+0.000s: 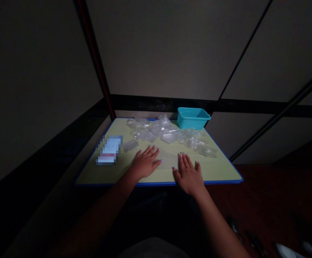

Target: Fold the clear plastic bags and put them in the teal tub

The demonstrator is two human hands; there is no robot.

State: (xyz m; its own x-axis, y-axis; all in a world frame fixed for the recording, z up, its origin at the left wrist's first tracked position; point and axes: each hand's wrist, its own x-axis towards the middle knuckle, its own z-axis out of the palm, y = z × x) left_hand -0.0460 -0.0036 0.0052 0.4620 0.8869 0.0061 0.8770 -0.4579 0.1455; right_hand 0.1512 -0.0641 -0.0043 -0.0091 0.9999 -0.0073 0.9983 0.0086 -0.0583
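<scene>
Both of my hands rest palm down near the front of a small pale yellow table with a blue edge. My left hand lies flat with its fingers spread, at the left side of a thin, see-through plastic bag or sheet. On the other side of that flat plastic is my right hand, fingers stretched out and thumb apart. Beyond them are crumpled clear plastic bags and a small folded plastic piece. A whitish flat packet sits among the bags.
At the back right corner stands a turquoise plastic bin. A lit, blurred-out phone-like screen lies on the left. Panelled walls close off the back and left. Shoes are on the dark red floor at the lower right.
</scene>
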